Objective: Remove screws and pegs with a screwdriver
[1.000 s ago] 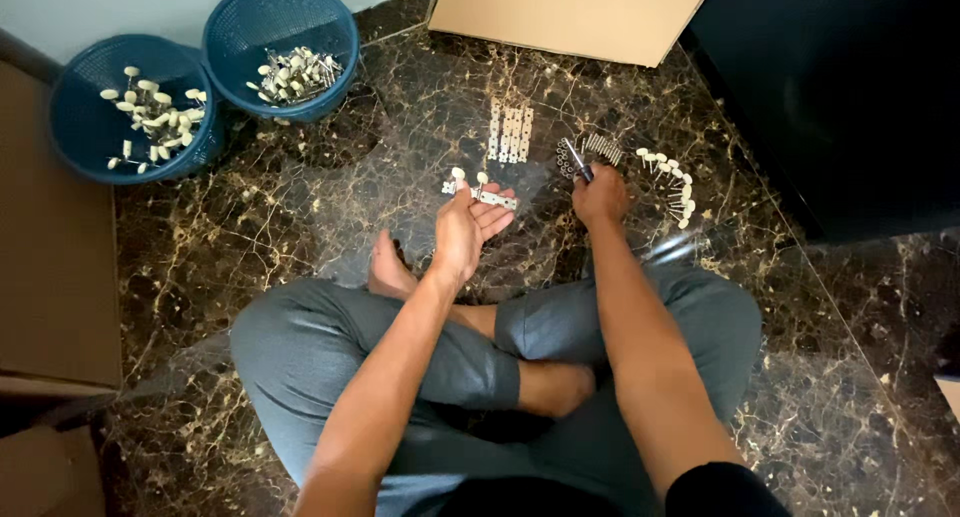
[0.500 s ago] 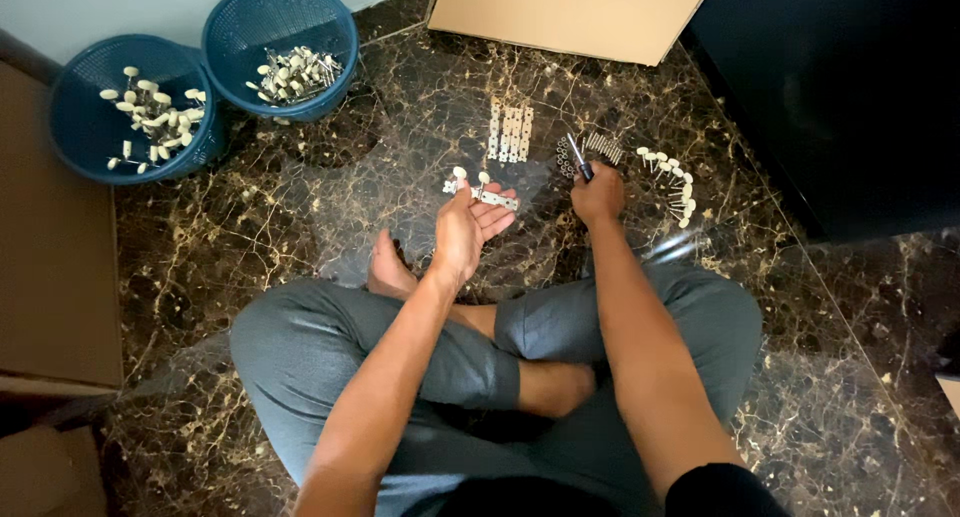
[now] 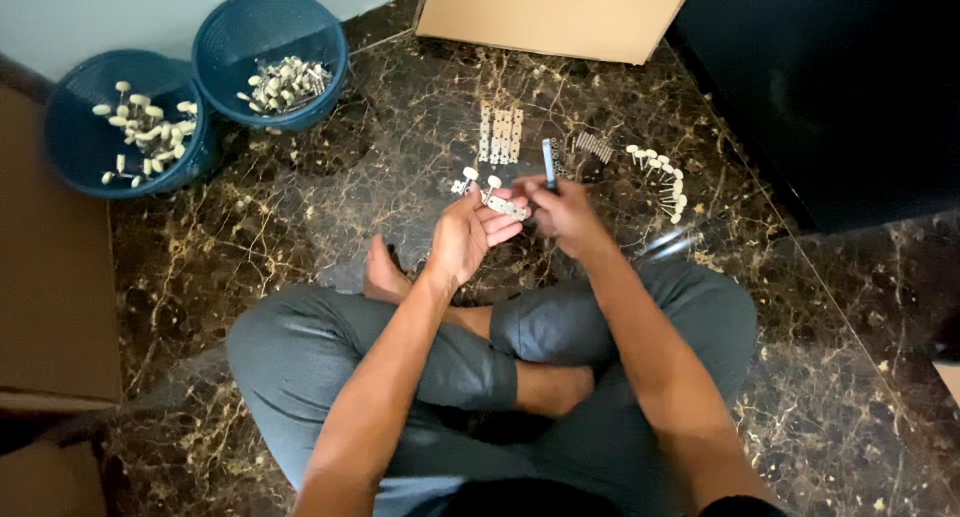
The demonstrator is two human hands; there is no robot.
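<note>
While the person sits cross-legged on the dark marble floor (image 3: pixel 300 217), the left hand (image 3: pixel 465 239) lies palm up with its fingers loosely curled, cradling a small metal strip fitted with cream-knobbed pegs (image 3: pixel 503 205). The right hand (image 3: pixel 565 212) meets it just to the right, fingers closed around a slim blue-handled tool (image 3: pixel 549 163) that stands nearly upright above the knuckles; its thumb and forefinger touch the right end of the strip. On the floor just beyond the hands lie a row of flat metal strips (image 3: pixel 500 134), a small cluster of dark metal parts (image 3: pixel 594 145) and, to the right, a curved line of cream-knobbed pegs (image 3: pixel 664 180). Far left stand two blue baskets: the left basket (image 3: pixel 70 147) holds loose cream-knobbed pegs, the right basket (image 3: pixel 240 37) holds assembled pieces. A cardboard box (image 3: pixel 560 17) sits at the far edge.
</note>
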